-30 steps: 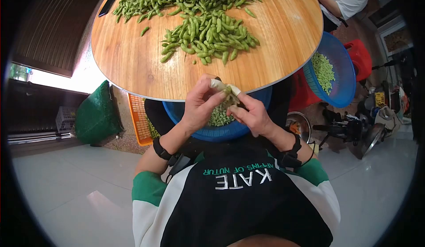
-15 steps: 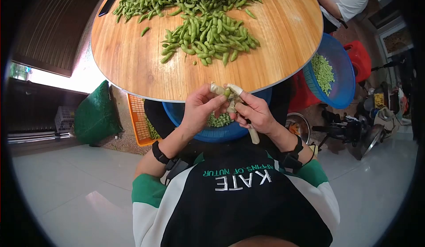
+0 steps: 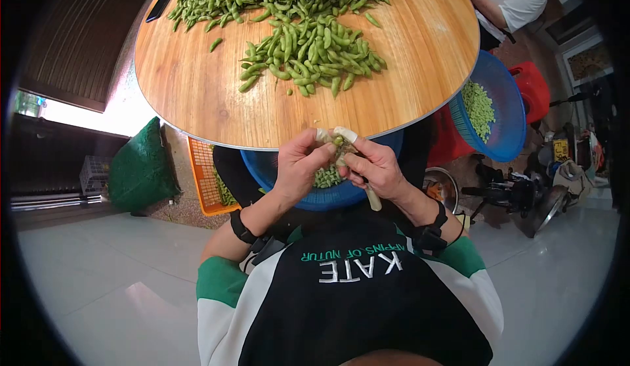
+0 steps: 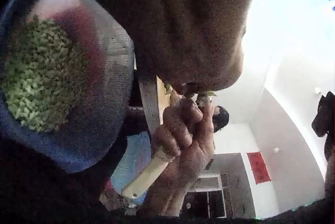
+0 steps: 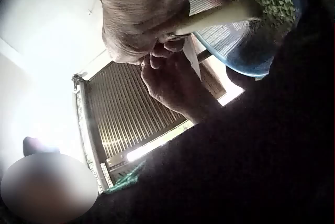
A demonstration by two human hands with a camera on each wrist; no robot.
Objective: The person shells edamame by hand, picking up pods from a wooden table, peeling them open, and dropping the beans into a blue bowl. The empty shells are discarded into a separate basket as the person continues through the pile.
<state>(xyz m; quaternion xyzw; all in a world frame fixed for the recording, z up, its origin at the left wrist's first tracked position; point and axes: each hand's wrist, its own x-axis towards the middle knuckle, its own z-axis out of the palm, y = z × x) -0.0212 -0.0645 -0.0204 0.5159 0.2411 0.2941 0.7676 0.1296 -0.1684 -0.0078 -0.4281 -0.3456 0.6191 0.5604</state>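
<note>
My left hand (image 3: 296, 168) pinches a green soybean pod (image 3: 338, 141) between thumb and index finger, above the blue basket (image 3: 321, 202). Close against it, my right hand (image 3: 379, 168) curls its fingers round a tool's cream handle (image 3: 374, 200); the tool's working end is hidden. The right thumb and index finger meet at the pod. Pale wrappings cover the index fingertips of both hands. Shelled beans (image 3: 326, 177) lie in the basket below. In the left wrist view the handle (image 4: 144, 179) sticks out from the right fist.
A round wooden table (image 3: 197, 103) bears a heap of pods (image 3: 308, 51) and a phone (image 3: 161, 3). To the right, another blue basket (image 3: 508, 113) holds shelled beans near a red stool (image 3: 533, 90). An orange crate (image 3: 205, 175) stands left. Another person's arm (image 3: 482, 1) reaches the table.
The cream handle, hidden under the right hand a second ago, came into sight as that hand turned. Both hands stay together over the basket; the piece at the fingertips has shifted.
</note>
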